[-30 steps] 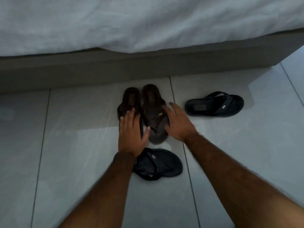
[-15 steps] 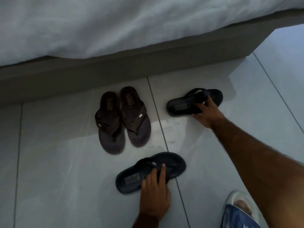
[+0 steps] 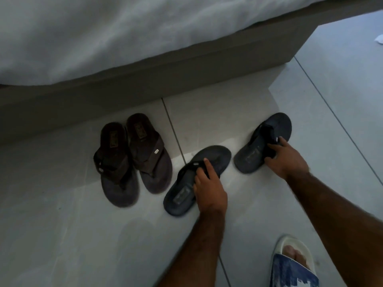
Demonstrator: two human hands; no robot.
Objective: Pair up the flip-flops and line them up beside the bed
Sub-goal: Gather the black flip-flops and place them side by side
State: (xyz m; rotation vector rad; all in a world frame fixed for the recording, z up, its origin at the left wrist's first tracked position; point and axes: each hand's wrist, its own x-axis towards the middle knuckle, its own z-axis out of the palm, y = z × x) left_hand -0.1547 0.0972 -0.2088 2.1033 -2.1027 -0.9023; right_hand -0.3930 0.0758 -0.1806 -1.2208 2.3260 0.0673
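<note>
Two brown flip-flops (image 3: pixel 132 158) lie side by side on the tiled floor, heels toward the bed base (image 3: pixel 145 79). To their right lies a dark navy flip-flop (image 3: pixel 182 195), tilted, and my left hand (image 3: pixel 209 187) grips its strap. Farther right a second navy flip-flop (image 3: pixel 252 154) lies at a similar tilt, with my right hand (image 3: pixel 286 156) closed on its strap. The two navy ones are apart, with bare tile between them.
The bed's white sheet (image 3: pixel 124 34) hangs over the grey base along the top. My right foot in a white and blue slide (image 3: pixel 294 264) stands at the bottom right. A white scrap (image 3: pixel 379 39) lies on the floor at the far right edge.
Both hands left the brown pair and took hold of the navy flip-flops. The left one moved up toward the brown pair; the right one turned from sideways to a slant.
</note>
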